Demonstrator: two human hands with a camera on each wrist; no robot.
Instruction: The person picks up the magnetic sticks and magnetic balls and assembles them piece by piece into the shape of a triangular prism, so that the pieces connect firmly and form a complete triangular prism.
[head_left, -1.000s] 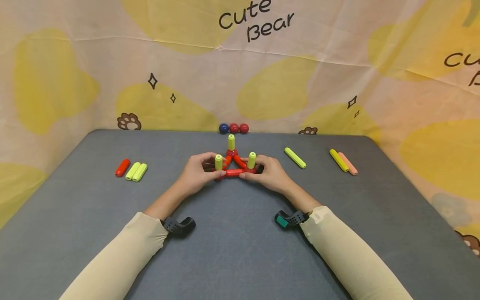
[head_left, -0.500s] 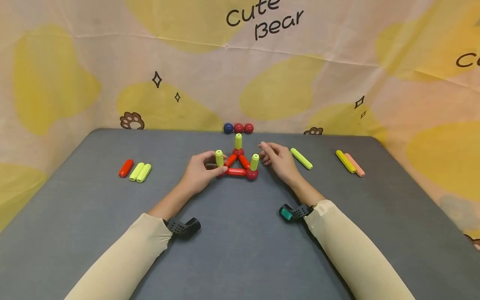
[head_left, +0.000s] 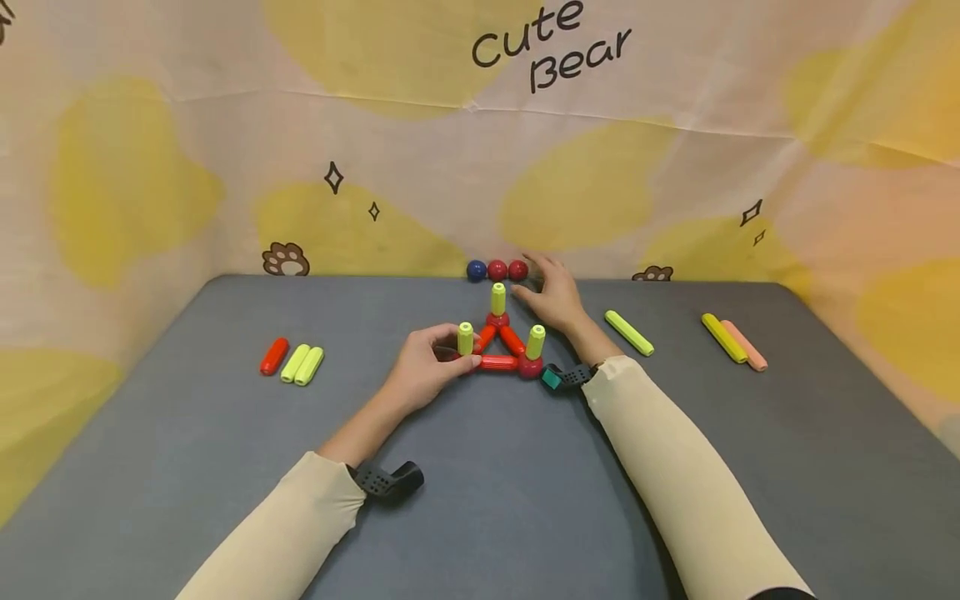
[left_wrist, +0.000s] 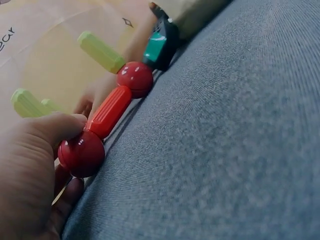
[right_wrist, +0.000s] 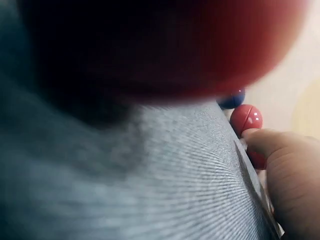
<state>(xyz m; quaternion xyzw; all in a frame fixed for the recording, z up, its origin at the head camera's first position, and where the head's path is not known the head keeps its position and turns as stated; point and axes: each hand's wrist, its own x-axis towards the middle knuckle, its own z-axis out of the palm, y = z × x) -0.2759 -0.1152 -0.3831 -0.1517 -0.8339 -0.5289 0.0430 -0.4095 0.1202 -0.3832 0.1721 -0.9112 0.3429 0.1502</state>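
A triangle of red rods (head_left: 498,362) joined by red balls (head_left: 530,367) lies on the table, with an upright light-green rod (head_left: 535,342) on each ball. My left hand (head_left: 426,367) grips its left corner; the left wrist view shows the thumb on that red ball (left_wrist: 82,154). Behind the triangle, my right hand (head_left: 557,293) has its fingers spread beside the rightmost ball of a row: one blue ball (head_left: 476,270) and two red balls (head_left: 517,270). In the right wrist view, the thumb partly covers that ball, and a blurred red ball (right_wrist: 240,45) fills the top.
On the left of the grey table (head_left: 187,433) lie a red rod (head_left: 274,357) and two light-green rods (head_left: 309,366). On the right are a green rod (head_left: 629,333), a yellow rod (head_left: 724,337) and a pink rod (head_left: 744,346). A printed cloth (head_left: 420,67) hangs behind.
My right hand has let go of the triangle's right corner and moved back to the row of balls, its fingers spreading. My left hand keeps its grip on the left corner.
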